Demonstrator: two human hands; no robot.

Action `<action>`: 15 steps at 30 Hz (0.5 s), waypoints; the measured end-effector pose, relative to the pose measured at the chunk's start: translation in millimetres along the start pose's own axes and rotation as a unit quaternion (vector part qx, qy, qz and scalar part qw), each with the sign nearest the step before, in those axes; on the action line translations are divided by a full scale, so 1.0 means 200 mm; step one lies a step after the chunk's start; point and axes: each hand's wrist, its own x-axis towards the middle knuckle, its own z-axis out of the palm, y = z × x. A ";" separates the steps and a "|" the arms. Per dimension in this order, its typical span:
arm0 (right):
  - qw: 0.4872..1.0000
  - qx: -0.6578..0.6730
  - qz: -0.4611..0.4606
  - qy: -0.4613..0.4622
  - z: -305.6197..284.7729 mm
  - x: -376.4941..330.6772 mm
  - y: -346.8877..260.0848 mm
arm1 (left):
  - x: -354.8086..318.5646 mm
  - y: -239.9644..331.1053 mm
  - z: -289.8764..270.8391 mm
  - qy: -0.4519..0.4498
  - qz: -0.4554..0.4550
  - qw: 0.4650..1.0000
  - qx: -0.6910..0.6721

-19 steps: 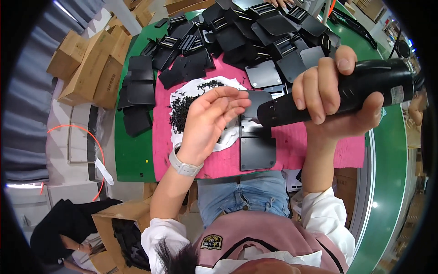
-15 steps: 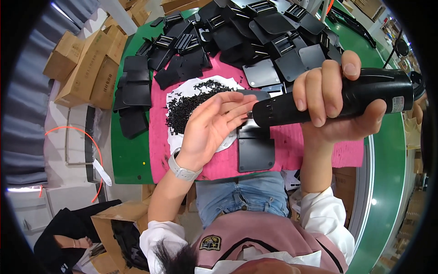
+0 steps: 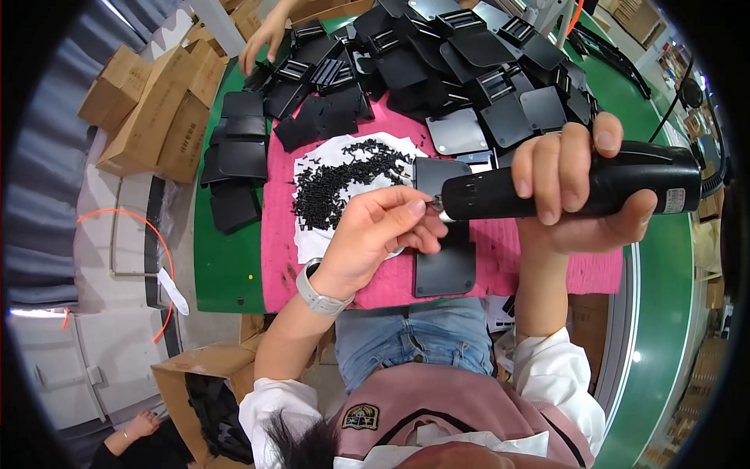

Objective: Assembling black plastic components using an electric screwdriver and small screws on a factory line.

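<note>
My right hand is wrapped round a black electric screwdriver, held level above the table with its tip toward the left. At that tip my left hand pinches thumb and forefinger on a small dark piece that looks like a screw; the fingers partly hide it. Beneath and beyond the left hand, many black screws lie heaped on a white cloth. A flat black plate with rounded corners lies below the screwdriver, and another black plate shows just behind it.
Black plates and brackets are piled across the far side of the green table. More black plates are stacked at the left of the pink mat. Another person's hand reaches to the far-left pile. Cardboard boxes stand at left.
My left hand has gone from an open palm to a pinch at the screwdriver's tip. The screwdriver has shifted slightly downward. Another person's hand has appeared at the far pile.
</note>
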 end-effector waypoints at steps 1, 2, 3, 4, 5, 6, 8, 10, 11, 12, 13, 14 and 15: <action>1.000 0.002 -0.001 -0.002 -0.01 0.00 -0.01 | 0.00 0.00 0.00 -0.002 -0.006 1.000 0.005; 1.000 0.008 0.002 -0.007 -0.02 0.00 -0.02 | -0.01 0.00 0.00 -0.003 -0.013 1.000 0.011; 1.000 0.014 0.005 -0.011 -0.03 0.00 -0.02 | -0.01 -0.01 0.03 0.031 0.007 0.999 0.020; 1.000 0.016 0.004 -0.013 -0.03 0.00 -0.03 | -0.01 -0.01 0.02 0.032 0.009 0.999 0.021; 1.000 0.018 0.009 -0.014 -0.04 0.00 -0.03 | -0.01 -0.02 0.02 0.038 0.028 0.997 0.064; 1.000 0.019 0.013 -0.013 -0.04 0.00 -0.04 | -0.01 -0.02 0.02 0.043 0.045 0.992 0.107; 1.000 0.024 0.013 -0.013 -0.04 0.00 -0.05 | -0.01 -0.02 0.02 0.041 0.048 0.992 0.111; 0.999 0.028 0.013 -0.012 -0.04 0.00 -0.05 | -0.01 -0.02 0.02 0.040 0.050 0.991 0.114; 0.999 0.024 0.012 -0.017 -0.04 0.00 -0.05 | -0.01 -0.02 0.03 0.048 0.043 0.994 0.089; 0.999 0.020 0.012 -0.022 -0.04 0.00 -0.06 | -0.01 -0.01 0.04 0.056 0.036 0.996 0.064; 1.000 0.020 0.012 -0.021 -0.04 0.00 -0.06 | -0.01 -0.01 0.04 0.056 0.035 0.996 0.063; 0.999 0.020 0.016 -0.024 -0.05 -0.01 -0.05 | -0.01 -0.01 0.05 0.065 0.050 0.992 0.092; 0.999 0.019 0.019 -0.027 -0.05 -0.01 -0.05 | -0.01 0.00 0.06 0.074 0.064 0.988 0.120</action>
